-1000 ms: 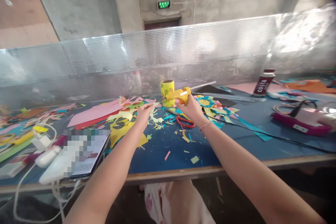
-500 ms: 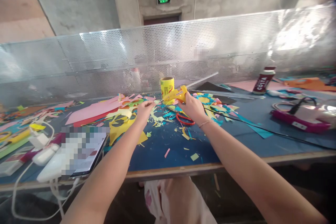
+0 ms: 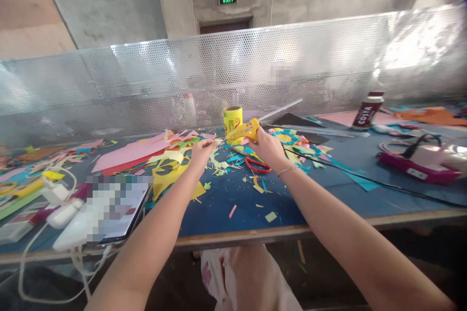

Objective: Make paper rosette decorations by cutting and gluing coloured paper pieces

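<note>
My right hand [image 3: 269,148] is wrapped round a yellow glue gun [image 3: 244,131], whose nozzle points left. A clear glue stick [image 3: 280,109] sticks out of its back end, up and to the right. Close to the nozzle, my left hand [image 3: 203,151] pinches something too small to make out. Behind the gun stands a yellow cardboard tube [image 3: 232,119]. Red-handled scissors [image 3: 258,165] lie below my right hand, amid cut paper scraps [image 3: 221,161]. Yellow paper with cut-out holes [image 3: 171,180] lies beside my left forearm.
On the left are a phone [image 3: 126,214], white cables and a charger [image 3: 54,194]. Pink sheets [image 3: 133,151] lie farther back. On the right stand a dark bottle [image 3: 368,112] and a purple power strip [image 3: 416,167]; a black cord [image 3: 365,180] crosses the table. A perforated metal screen [image 3: 146,82] runs behind.
Almost nothing differs. Both hands and the glue gun keep their places, with only a very slight shift of the whole view.
</note>
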